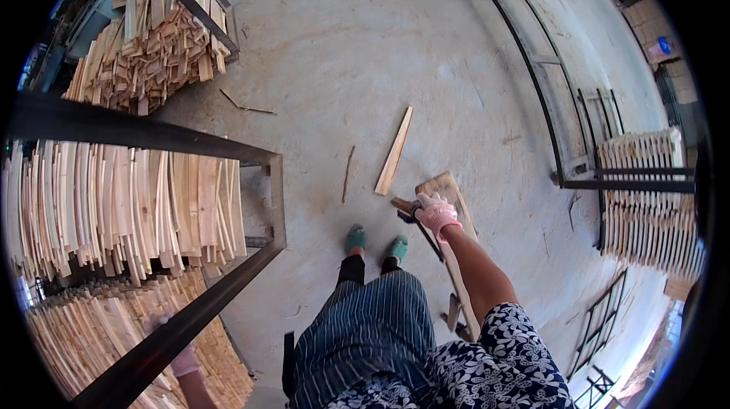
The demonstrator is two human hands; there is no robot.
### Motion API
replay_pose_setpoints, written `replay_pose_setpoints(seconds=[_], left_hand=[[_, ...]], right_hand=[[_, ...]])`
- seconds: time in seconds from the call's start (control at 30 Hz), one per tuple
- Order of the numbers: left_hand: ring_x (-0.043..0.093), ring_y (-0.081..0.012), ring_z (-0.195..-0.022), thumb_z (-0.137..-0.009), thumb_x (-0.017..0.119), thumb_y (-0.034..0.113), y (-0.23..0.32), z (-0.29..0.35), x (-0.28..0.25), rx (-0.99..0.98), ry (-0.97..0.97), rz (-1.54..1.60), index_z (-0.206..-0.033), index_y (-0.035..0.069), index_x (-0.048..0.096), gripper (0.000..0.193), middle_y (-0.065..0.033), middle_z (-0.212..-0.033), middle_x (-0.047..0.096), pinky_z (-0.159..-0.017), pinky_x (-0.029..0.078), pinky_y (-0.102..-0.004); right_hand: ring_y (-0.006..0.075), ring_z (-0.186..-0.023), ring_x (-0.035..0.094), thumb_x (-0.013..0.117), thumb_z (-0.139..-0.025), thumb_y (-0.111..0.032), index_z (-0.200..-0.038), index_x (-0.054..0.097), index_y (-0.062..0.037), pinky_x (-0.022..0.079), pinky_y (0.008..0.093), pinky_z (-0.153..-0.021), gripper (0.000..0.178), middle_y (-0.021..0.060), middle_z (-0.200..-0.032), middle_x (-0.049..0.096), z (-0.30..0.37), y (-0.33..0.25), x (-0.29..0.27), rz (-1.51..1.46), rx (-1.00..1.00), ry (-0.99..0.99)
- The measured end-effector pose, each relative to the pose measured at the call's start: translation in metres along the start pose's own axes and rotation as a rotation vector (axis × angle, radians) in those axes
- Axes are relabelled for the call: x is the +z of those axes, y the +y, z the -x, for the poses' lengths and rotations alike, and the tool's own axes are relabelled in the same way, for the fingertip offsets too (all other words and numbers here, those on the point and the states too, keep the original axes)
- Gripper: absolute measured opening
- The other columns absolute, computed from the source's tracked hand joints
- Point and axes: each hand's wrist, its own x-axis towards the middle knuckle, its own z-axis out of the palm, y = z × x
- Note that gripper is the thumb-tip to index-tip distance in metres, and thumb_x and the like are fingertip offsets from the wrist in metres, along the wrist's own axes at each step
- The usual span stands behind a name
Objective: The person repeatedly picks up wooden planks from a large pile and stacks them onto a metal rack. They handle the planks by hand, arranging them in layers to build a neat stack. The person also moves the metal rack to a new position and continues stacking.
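My right hand [437, 213], in a pink and white knit glove, has its fingers curled over the edge of a narrow wooden bench [455, 194] with dark metal parts below. The bench runs back along my right side, partly covered by my arm. At the lower left, my gloved left hand [185, 362] reaches to a stack of thin wooden slats [99, 314]. A dark metal bar [182, 325] crosses in front of that hand, and its blurred fingers are mostly hidden.
More slats [129, 203] fill the rack on my left, with a heap of wood pieces [160, 51] beyond. A tapered wood strip [394, 152] and a thin stick [348, 173] lie on the concrete floor. Metal frames [525, 51] and stacked pale slats [646, 203] stand at right.
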Motion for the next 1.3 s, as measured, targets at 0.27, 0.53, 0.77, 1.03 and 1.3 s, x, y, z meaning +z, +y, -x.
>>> replay_pose_setpoints(seconds=[0.27, 0.53, 0.77, 1.03, 1.3], left_hand=[[0.064, -0.0262, -0.109, -0.105, 0.048, 0.033, 0.003, 0.008, -0.046, 0.035, -0.233, 0.192, -0.118, 0.002, 0.062, 0.036, -0.0126, -0.114, 0.067, -0.103, 0.050, -0.0412], [0.063, -0.0241, -0.114, -0.106, 0.045, 0.034, 0.003, 0.017, -0.049, 0.170, -0.267, -0.170, -0.129, 0.003, 0.061, 0.042, -0.0108, -0.121, 0.068, -0.109, 0.045, -0.0405], [0.057, -0.0237, -0.126, -0.103, 0.048, 0.038, 0.005, 0.002, -0.063, 0.162, -0.280, -0.169, -0.137, 0.006, 0.057, 0.048, -0.0108, -0.136, 0.062, -0.117, 0.036, -0.0425], [0.040, -0.0259, -0.143, -0.105, 0.042, 0.037, -0.018, 0.003, -0.054, 0.258, -0.244, 0.058, -0.150, 0.009, 0.044, 0.053, -0.0119, -0.153, 0.045, -0.124, 0.022, -0.0440], [0.040, -0.0279, -0.142, -0.106, 0.039, 0.037, -0.047, -0.007, -0.041, 0.417, 0.725, 0.326, -0.150, 0.009, 0.044, 0.052, -0.0104, -0.153, 0.045, -0.122, 0.024, -0.0473]], right_hand=[[0.0332, -0.139, 0.040, 0.052, -0.092, -0.055, -0.130, 0.062, -0.0216, 0.031, 0.0613, -0.108, 0.051, 0.0100, -0.139, 0.055, -0.137, 0.056, -0.009, 0.296, -0.157, -0.060], [0.0292, -0.128, 0.051, 0.042, -0.098, -0.056, -0.119, 0.069, -0.0294, 0.035, 0.0572, -0.109, 0.043, 0.0086, -0.126, 0.063, -0.151, 0.113, -0.026, 0.264, -0.331, -0.220], [0.0348, -0.135, 0.044, 0.044, -0.097, -0.054, -0.124, 0.065, -0.0184, 0.033, 0.0551, -0.112, 0.050, 0.0108, -0.136, 0.057, -0.139, 0.216, -0.054, 0.157, -0.025, -0.023], [0.0428, -0.141, 0.037, 0.059, -0.089, -0.049, -0.146, 0.043, -0.0222, 0.042, 0.0528, -0.109, 0.065, 0.0153, -0.156, 0.038, -0.097, 0.274, -0.035, 0.186, -0.036, 0.105], [0.0383, -0.130, 0.054, 0.049, -0.094, -0.055, -0.143, 0.052, -0.0155, 0.043, 0.0467, -0.109, 0.063, 0.0203, -0.140, 0.057, 0.009, 0.333, -0.003, 0.024, -0.098, -0.346]])
